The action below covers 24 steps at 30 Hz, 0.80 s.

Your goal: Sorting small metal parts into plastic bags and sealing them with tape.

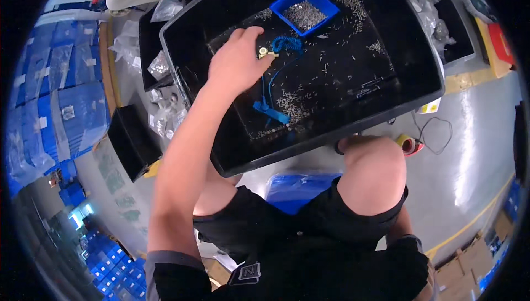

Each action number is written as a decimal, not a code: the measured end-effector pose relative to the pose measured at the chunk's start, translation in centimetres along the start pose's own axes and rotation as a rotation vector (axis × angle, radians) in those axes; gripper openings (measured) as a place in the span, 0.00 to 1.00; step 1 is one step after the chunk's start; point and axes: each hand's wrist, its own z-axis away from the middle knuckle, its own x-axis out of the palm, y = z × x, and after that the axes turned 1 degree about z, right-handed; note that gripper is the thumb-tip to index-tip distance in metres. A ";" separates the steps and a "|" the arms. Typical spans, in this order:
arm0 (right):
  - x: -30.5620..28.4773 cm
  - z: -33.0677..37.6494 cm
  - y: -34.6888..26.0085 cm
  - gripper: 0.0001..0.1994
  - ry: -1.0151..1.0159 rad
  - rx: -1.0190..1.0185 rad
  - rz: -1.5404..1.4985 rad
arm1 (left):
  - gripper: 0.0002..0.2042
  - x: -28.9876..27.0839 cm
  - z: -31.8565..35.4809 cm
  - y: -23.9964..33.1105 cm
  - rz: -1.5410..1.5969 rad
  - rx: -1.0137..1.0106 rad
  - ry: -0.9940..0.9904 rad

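Note:
My left hand [237, 61] reaches over the left part of a large black bin [331, 130]. Its thumb and fingers are apart. Right beside the thumb is a small pale-yellow piece with a round end [263, 52]; whether the thumb touches it I cannot tell. Close by lies a blue coiled cord [287, 43], whose thin lead runs toward a blue wrist strap [271, 112] at the bin's near left. Beyond the hand stands a blue tray [280, 7] with many small metal screws [303, 15] in it. My right hand is out of view; only part of that arm shows beside my leg.
Loose screws [292, 105] lie scattered over the bin's floor. Bagged parts [165, 110] and a black container [132, 141] stand left of the bin; another black container with bags [433, 16] is at its right. A tape roll [407, 144] and a cable [439, 145] lie on the floor.

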 end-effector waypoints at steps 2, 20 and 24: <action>1.1 1.8 5.9 0.14 0.095 0.073 -0.119 | 0.28 2.5 -3.1 0.0 -0.179 -0.060 -0.185; -5.8 -0.8 7.4 0.16 0.691 0.177 -0.739 | 0.11 -11.3 7.5 0.9 1.328 -0.188 -0.111; -8.4 -5.1 -2.0 0.16 0.437 -0.170 -0.709 | 0.13 -9.2 9.3 -0.6 1.683 -0.094 -0.049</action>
